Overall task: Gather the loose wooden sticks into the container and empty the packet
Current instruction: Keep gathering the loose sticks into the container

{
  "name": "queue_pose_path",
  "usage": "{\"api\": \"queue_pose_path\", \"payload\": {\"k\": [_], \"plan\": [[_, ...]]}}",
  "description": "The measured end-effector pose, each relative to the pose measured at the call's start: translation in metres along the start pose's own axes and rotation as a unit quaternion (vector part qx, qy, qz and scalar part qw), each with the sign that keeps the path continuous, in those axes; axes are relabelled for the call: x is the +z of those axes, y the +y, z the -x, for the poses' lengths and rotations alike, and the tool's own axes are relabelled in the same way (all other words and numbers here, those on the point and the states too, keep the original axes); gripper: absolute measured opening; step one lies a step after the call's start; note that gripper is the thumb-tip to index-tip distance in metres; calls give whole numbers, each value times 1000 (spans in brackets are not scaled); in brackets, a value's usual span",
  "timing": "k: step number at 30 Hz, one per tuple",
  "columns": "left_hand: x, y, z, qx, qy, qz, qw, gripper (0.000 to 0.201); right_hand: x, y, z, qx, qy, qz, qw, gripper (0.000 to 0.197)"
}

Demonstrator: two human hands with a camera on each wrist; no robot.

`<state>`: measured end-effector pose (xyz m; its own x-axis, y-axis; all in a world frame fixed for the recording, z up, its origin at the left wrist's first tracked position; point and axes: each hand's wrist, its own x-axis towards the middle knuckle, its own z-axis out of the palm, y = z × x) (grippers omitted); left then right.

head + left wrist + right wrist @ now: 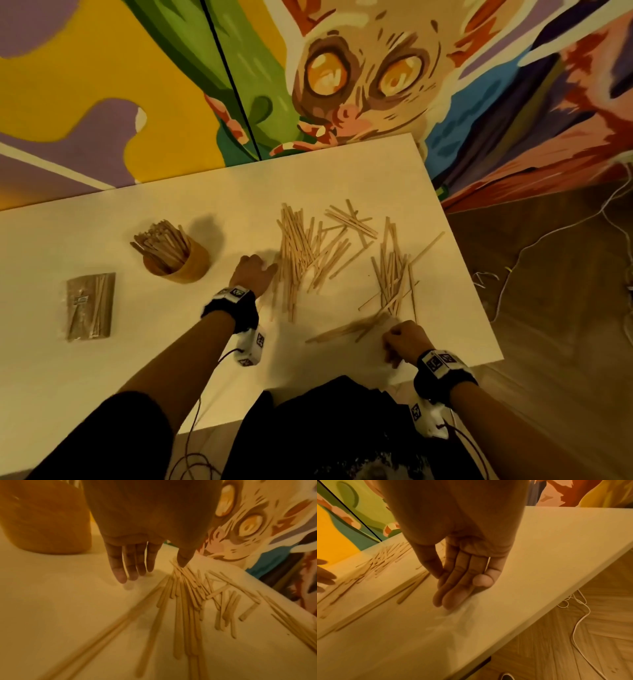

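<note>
Container [178, 263] near table's [102, 359] left edge, packed with upright sticks; packet [90, 306] beside it, sticks inside. Loose sticks [308, 253] toward right edge. Left hand [254, 274] spread beside them; right hand [404, 339] flat, empty.

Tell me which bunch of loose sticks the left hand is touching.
The big fan-shaped bunch at the middle of the table, just right of the wooden container. The left hand reaches its left edge; the other bunches lie farther right, by the right hand.
</note>
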<state>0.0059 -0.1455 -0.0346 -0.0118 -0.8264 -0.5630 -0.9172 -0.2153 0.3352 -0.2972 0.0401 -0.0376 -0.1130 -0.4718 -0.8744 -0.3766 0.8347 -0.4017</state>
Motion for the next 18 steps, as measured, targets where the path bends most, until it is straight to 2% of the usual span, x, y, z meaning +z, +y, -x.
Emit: {"api": "queue_pose_path", "payload": {"k": [4, 8, 12, 18], "plan": [[9, 44, -19, -39, -12, -20, 999, 70, -2, 0, 3, -3, -12, 3, 1000, 25], [12, 79, -38, -16, -17, -104, 994, 77, -2, 1, 4, -19, -16, 33, 999, 25], [13, 100, -56, -17, -34, -135, 990, 86, -2, 2, 6, -25, -29, 79, 996, 26], [16, 116, -59, -25, -53, -140, 988, 85, -1, 5, 4, -31, -10, 89, 996, 27]]}}
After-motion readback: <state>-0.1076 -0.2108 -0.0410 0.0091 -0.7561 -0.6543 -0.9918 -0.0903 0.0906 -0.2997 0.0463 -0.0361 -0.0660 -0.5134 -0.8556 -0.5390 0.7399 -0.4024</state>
